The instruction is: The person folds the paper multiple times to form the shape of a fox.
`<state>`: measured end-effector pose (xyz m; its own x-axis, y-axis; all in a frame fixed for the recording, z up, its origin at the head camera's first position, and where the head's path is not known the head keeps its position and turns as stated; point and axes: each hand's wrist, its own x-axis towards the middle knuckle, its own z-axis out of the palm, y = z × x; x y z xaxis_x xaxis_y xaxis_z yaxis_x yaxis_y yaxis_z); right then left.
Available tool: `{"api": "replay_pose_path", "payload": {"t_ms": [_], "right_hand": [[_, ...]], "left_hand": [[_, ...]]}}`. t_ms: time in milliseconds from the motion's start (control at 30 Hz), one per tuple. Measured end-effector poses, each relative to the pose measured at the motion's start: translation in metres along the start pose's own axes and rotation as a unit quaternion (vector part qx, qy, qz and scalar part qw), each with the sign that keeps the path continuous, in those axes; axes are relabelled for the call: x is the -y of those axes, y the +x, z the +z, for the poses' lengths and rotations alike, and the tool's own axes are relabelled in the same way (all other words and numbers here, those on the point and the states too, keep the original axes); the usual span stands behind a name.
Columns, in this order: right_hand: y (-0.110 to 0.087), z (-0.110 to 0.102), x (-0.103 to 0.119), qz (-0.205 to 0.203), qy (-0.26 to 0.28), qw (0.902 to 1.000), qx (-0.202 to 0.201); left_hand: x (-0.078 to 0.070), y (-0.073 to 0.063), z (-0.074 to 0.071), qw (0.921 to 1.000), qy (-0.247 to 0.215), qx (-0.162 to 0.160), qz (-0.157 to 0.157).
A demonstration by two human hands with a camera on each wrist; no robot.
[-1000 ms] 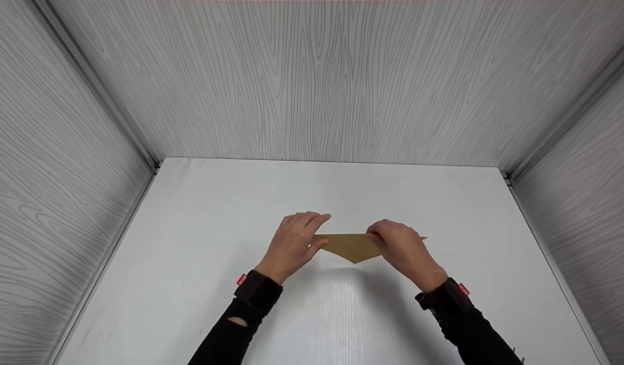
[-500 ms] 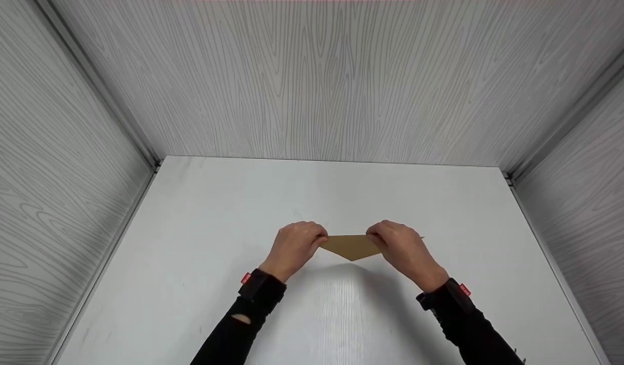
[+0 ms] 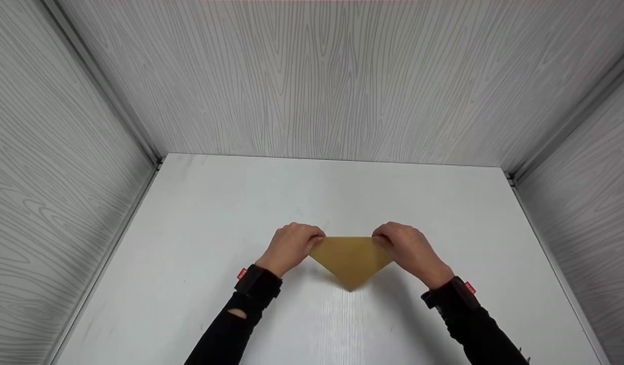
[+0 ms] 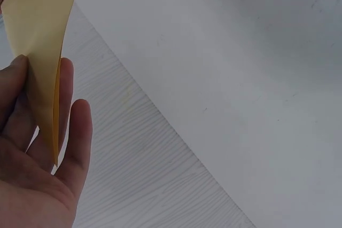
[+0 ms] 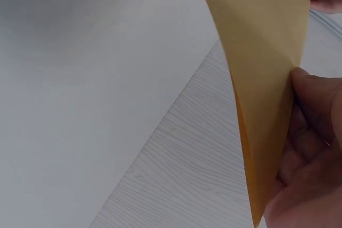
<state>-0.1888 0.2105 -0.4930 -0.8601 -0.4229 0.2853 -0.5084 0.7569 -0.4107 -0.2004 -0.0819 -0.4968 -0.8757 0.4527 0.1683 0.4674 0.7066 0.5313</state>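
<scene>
Between the two hands hangs a yellow-brown sheet of paper (image 3: pixel 350 261), folded into a triangle with its point downward and its straight edge on top. My left hand (image 3: pixel 291 247) pinches the top edge at the left, and my right hand (image 3: pixel 407 252) pinches it at the right. In the left wrist view the thumb lies on the near face of the paper (image 4: pixel 40 36), with fingers behind it. The right wrist view shows the paper (image 5: pixel 262 52) as two layers, slightly apart along one edge. The paper's side corners are hidden by the hands in the head view.
Below the hands is a white tabletop (image 3: pixel 230 203). Grey wood-grain panels stand at the back (image 3: pixel 312 81), the left (image 3: pixel 53 177) and the right (image 3: pixel 585 203). A small dark object (image 3: pixel 524 355) shows at the lower right edge, too little to identify.
The left hand has gone from spread fingers to pinching the paper's top edge. The paper has tilted so its face shows more and its point hangs lower. The right hand has shifted slightly right.
</scene>
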Motion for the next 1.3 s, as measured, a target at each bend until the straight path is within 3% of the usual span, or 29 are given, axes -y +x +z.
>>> {"api": "replay_pose_path", "payload": {"t_ms": [233,400,567,667,933,1167,1300], "right_hand": [[-0.001,0.015,-0.009,0.016,0.019,0.9982,0.056],[-0.002,0.026,-0.013,0.031,0.017,0.9965,0.076],[-0.005,0.037,-0.016,0.04,0.01,0.9945,0.097],[-0.007,0.044,-0.017,0.042,0.007,0.9933,0.107],[-0.01,0.058,-0.019,0.043,-0.022,0.9914,0.121],[-0.009,0.067,-0.025,0.033,-0.044,0.9951,0.083],[-0.006,0.071,-0.03,0.036,-0.048,0.9961,0.064]], "left_hand": [[0.012,-0.005,0.011,0.9965,-0.034,0.059,-0.049],[0.02,-0.005,0.021,0.9938,-0.039,0.075,-0.072],[0.029,-0.007,0.031,0.9912,-0.021,0.098,-0.086],[0.034,-0.01,0.038,0.9912,0.003,0.107,-0.078],[0.044,-0.012,0.052,0.9935,0.066,0.073,-0.058],[0.042,-0.013,0.061,0.9911,0.121,0.028,-0.046],[0.039,-0.014,0.065,0.9922,0.121,0.01,-0.029]]}}
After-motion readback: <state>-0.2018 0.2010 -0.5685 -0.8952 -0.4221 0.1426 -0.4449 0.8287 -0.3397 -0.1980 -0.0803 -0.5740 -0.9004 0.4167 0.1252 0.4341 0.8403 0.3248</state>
